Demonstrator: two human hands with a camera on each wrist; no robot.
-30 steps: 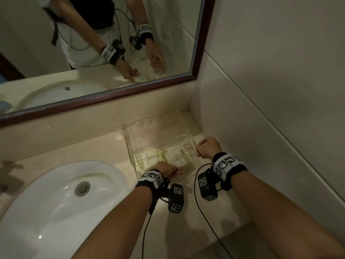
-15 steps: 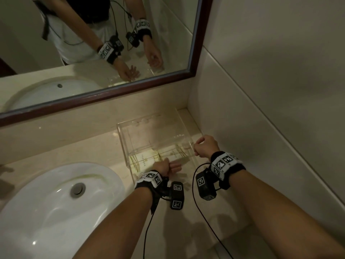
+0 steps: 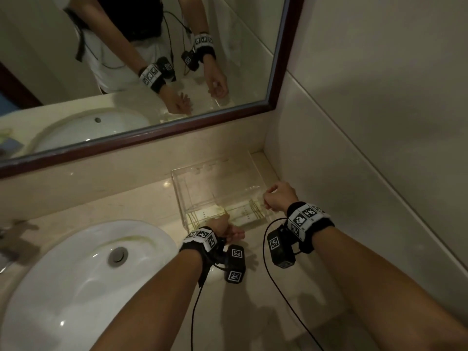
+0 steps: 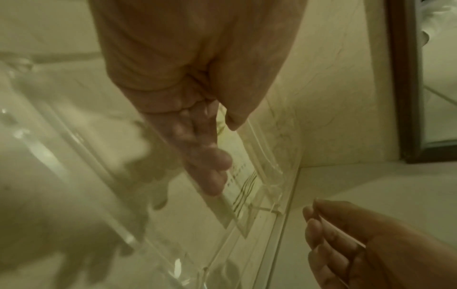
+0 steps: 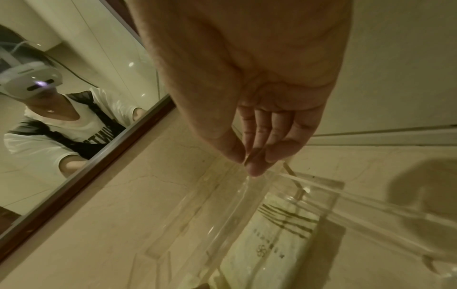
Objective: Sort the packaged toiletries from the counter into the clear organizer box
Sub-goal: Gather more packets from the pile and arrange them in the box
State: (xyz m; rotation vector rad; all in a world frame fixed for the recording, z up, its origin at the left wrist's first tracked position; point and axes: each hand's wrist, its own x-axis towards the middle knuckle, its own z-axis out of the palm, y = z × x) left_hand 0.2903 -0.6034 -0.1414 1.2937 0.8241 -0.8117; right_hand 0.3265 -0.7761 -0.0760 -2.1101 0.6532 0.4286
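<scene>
Clear rectangular acrylic organizer box tucked in the corner of the beige marble worktop. White flat toiletry packets with dark stripes already flat inside. Left hand, fingers straight, at the front wall, probably squaring packets. Right hand pinching the right rim, likely steadying.
</scene>
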